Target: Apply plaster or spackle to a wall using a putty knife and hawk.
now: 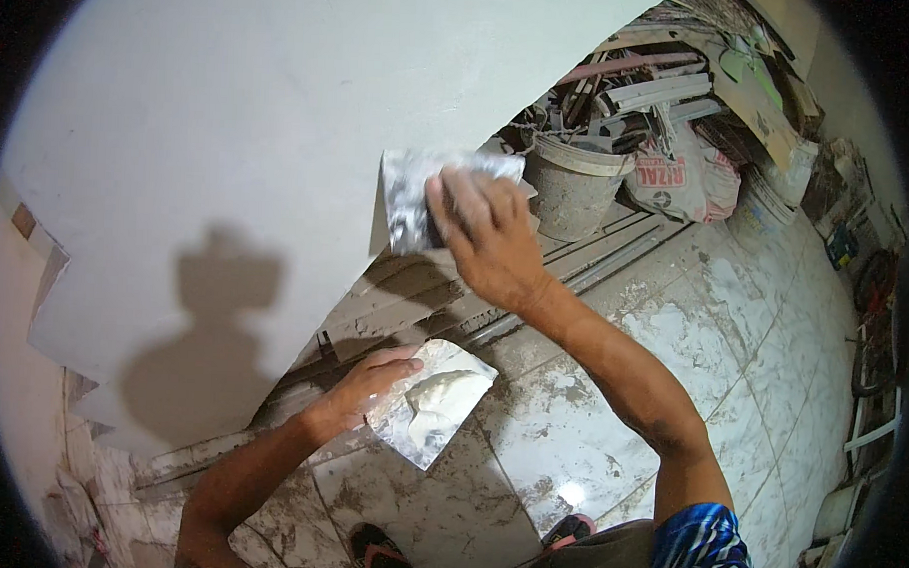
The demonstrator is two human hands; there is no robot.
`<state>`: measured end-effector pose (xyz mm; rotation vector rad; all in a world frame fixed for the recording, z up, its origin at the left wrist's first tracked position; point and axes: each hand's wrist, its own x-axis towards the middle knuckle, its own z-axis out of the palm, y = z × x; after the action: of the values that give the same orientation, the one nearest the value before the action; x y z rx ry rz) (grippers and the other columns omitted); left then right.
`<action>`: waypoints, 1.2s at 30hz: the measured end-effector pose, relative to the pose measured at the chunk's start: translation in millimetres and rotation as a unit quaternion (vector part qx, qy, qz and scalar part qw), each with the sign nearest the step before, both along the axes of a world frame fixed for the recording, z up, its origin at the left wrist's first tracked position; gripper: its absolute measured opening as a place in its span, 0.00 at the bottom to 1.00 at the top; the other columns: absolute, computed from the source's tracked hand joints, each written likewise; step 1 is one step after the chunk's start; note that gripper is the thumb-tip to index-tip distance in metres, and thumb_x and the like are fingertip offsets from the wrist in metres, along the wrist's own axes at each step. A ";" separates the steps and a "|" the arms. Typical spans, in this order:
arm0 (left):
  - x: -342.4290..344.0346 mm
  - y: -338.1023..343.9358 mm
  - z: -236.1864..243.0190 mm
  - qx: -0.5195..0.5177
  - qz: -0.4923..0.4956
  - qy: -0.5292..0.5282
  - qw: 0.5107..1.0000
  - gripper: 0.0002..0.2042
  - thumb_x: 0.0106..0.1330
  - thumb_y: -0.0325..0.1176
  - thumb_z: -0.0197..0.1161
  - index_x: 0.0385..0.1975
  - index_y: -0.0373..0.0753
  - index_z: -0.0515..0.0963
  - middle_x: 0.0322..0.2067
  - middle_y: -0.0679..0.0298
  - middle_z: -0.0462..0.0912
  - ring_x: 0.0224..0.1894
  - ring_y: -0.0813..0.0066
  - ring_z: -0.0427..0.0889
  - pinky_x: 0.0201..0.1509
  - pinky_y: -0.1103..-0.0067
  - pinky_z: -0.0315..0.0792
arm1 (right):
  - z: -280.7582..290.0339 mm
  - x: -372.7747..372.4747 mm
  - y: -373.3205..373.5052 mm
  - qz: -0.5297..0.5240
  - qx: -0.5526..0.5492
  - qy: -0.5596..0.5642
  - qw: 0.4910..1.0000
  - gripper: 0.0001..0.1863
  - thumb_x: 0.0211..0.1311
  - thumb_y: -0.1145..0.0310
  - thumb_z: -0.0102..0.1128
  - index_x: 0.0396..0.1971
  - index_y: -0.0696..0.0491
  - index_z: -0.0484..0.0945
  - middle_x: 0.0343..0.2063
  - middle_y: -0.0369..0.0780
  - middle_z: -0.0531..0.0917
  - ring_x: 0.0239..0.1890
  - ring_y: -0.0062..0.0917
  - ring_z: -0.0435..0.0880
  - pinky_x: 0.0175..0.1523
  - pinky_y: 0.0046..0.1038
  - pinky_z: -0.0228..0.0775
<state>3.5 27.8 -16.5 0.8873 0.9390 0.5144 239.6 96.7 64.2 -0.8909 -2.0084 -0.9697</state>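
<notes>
A rectangular metal plastering blade [406, 192], smeared with white, lies against the smooth white slanted surface [230, 106] near its lower right edge. My right hand [501, 241] grips that blade from above, its fingers slightly blurred. Lower down, my left hand [359, 389] holds a flat metal plate [421, 451] by its left side, with the thumb over the edge. On this plate sits a mound of wet white putty [446, 396]. The fingers under the plate are hidden.
A dirty bucket [573, 193] of scraps and a filled sack [683, 177] stand beyond my right hand. Long strips [601, 251] lie along the floor beneath the slanted edge. The tiled floor [672, 362] is splotched with white. Assorted clutter lines the right side.
</notes>
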 end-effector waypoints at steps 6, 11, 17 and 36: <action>7.4 -5.1 26.3 0.025 -0.022 0.023 0.999 0.26 0.67 0.40 0.59 0.59 0.30 0.66 0.51 0.60 0.75 0.51 0.74 0.75 0.53 0.78 0.71 | -11.2 9.0 -17.0 0.069 -0.068 -0.056 0.994 0.31 0.57 0.66 0.51 0.62 0.59 0.64 0.59 0.49 0.66 0.58 0.40 0.66 0.62 0.46 0.57; -25.8 9.6 -43.7 0.116 -0.042 -0.024 0.992 0.25 0.64 0.35 0.62 0.59 0.31 0.68 0.52 0.58 0.76 0.53 0.72 0.76 0.58 0.76 0.70 | 60.3 45.6 19.3 -0.015 0.110 0.057 0.992 0.33 0.52 0.76 0.53 0.63 0.52 0.64 0.56 0.47 0.68 0.55 0.42 0.68 0.58 0.44 0.59; -32.9 12.9 -60.6 0.129 -0.044 -0.036 0.990 0.23 0.64 0.34 0.61 0.57 0.31 0.69 0.52 0.56 0.76 0.51 0.71 0.78 0.56 0.76 0.72 | 131.9 93.1 48.4 -0.140 0.233 0.129 0.954 0.28 0.51 0.83 0.54 0.57 0.62 0.66 0.47 0.52 0.74 0.51 0.44 0.71 0.56 0.41 0.65; 9.4 -2.9 24.3 0.035 -0.046 0.050 0.997 0.28 0.65 0.38 0.60 0.62 0.32 0.64 0.58 0.54 0.70 0.61 0.65 0.68 0.64 0.74 0.62 | -11.9 7.6 -21.9 0.088 -0.115 -0.057 0.988 0.31 0.56 0.68 0.51 0.62 0.60 0.63 0.57 0.49 0.68 0.56 0.41 0.68 0.61 0.45 0.59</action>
<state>12.9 24.9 7.8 1.0226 0.9700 0.4305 247.3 74.8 52.2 -0.7754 -2.2882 -0.7144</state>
